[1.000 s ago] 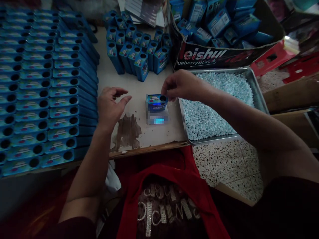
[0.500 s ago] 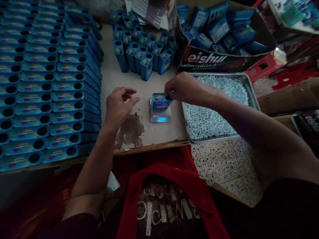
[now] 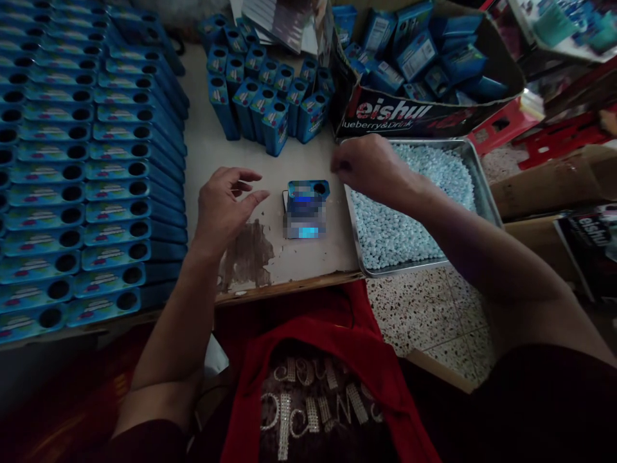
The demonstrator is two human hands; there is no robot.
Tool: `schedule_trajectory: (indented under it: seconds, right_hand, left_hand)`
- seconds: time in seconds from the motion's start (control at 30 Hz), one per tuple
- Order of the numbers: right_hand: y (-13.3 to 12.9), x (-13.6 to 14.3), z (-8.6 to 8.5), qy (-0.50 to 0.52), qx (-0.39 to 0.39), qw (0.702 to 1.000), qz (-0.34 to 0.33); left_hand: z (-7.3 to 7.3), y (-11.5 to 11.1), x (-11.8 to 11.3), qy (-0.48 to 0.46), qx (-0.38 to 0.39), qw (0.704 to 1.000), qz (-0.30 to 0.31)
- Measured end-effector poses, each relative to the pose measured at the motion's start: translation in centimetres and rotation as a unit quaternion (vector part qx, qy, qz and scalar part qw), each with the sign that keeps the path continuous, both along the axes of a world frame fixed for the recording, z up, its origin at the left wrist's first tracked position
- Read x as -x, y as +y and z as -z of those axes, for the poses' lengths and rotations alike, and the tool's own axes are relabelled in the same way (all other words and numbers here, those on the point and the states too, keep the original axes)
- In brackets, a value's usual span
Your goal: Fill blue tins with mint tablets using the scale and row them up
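A small blue candy box (image 3: 295, 188) with a round dark hole in its top stands on a small digital scale (image 3: 289, 230) whose display glows blue; that patch is pixelated. To the left of it my left hand (image 3: 226, 202) hovers open, thumb and fingers apart and holding nothing. My right hand (image 3: 361, 161) is closed, its fingers curled together to the right of the candy box, over the near-left edge of a metal tray (image 3: 355, 231). Whatever those fingers hold, if anything, is hidden. Pale blue candies (image 3: 405, 225) fill the tray.
Rows of blue boxes (image 3: 116, 206) with holes in their tops cover the table's left side. Several more boxes (image 3: 276, 125) stand behind the scale. A cardboard carton (image 3: 385, 116) of blue boxes sits behind the tray. The table's front edge (image 3: 294, 286) is worn.
My right hand has moved right, off the candy box's hole and toward the tray. My left hand stays open in nearly the same place. The whole view has shifted slightly.
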State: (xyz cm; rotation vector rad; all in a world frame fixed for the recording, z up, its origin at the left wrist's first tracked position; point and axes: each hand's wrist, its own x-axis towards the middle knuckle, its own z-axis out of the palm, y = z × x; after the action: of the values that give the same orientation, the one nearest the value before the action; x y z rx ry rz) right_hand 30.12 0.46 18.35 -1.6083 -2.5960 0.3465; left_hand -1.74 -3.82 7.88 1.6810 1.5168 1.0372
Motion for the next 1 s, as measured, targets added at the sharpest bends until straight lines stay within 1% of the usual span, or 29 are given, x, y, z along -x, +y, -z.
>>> schedule_trajectory:
  seconds: [0.03,0.07,0.13,0.17,0.23,0.3,0.37,0.43,0.57,0.63,0.7,0.77,0.83,0.9,1.0]
  right_hand:
    - [-0.1,-1.6,0.8,-0.012,-0.008,1.000,0.019]
    - [-0.3,-3.3,1.8,-0.032,0.000,0.999,0.030]
    - [-1.2,-6.1,3.8,-0.066,0.059,0.996,0.017]
    - [-1.8,-7.2,4.8,-0.063,0.087,0.994,0.000]
    - [-3.5,-8.7,6.5,-0.037,0.116,0.992,-0.031]
    - [-5.2,-9.5,7.5,-0.018,0.111,0.992,-0.049]
    - [-6.5,-9.8,7.7,-0.029,0.099,0.993,-0.064]
    - [-6.9,-10.1,7.4,-0.064,0.092,0.991,-0.079]
    - [-5.9,-10.6,6.3,-0.149,0.091,0.978,-0.110]
    - [-4.9,-11.1,5.9,-0.150,0.106,0.977,-0.112]
    - [-4.0,-11.9,5.7,-0.090,0.117,0.986,-0.077]
    - [-3.5,-12.8,5.6,0.016,0.116,0.993,-0.002]
    - [-3.4,-13.5,5.7,0.118,0.141,0.980,0.070]
    - [-3.5,-13.9,5.8,0.212,0.203,0.948,0.123]
    - [-3.6,-14.0,6.2,0.343,0.296,0.873,0.181]
  left_hand:
    - [0.1,0.1,0.2,0.000,0.002,1.000,-0.002]
    - [0.1,0.1,0.4,0.001,0.004,1.000,-0.003]
    - [0.1,0.2,0.6,0.002,0.010,1.000,-0.003]
    - [0.0,0.2,0.7,0.002,0.012,1.000,-0.002]
    - [-0.2,0.3,0.6,0.000,0.015,1.000,-0.002]
    - [-0.3,0.3,0.3,0.000,0.017,1.000,-0.001]
    - [-0.3,0.3,0.0,0.000,0.022,1.000,0.000]
    - [-0.2,0.3,-0.3,0.001,0.031,1.000,-0.003]
    - [-0.1,0.2,-0.8,0.006,0.038,0.999,-0.011]
    - [-0.3,0.2,-0.9,0.013,0.027,1.000,-0.007]
    - [-0.6,0.2,-0.8,0.023,0.011,1.000,-0.001]
    - [-0.9,0.4,-0.7,0.029,0.002,1.000,0.000]
    - [-1.2,0.7,-0.7,0.030,0.002,1.000,-0.001]
    - [-1.5,1.1,-0.8,0.027,0.006,1.000,0.003]
    - [-1.6,1.5,-1.1,0.006,0.023,0.999,0.026]
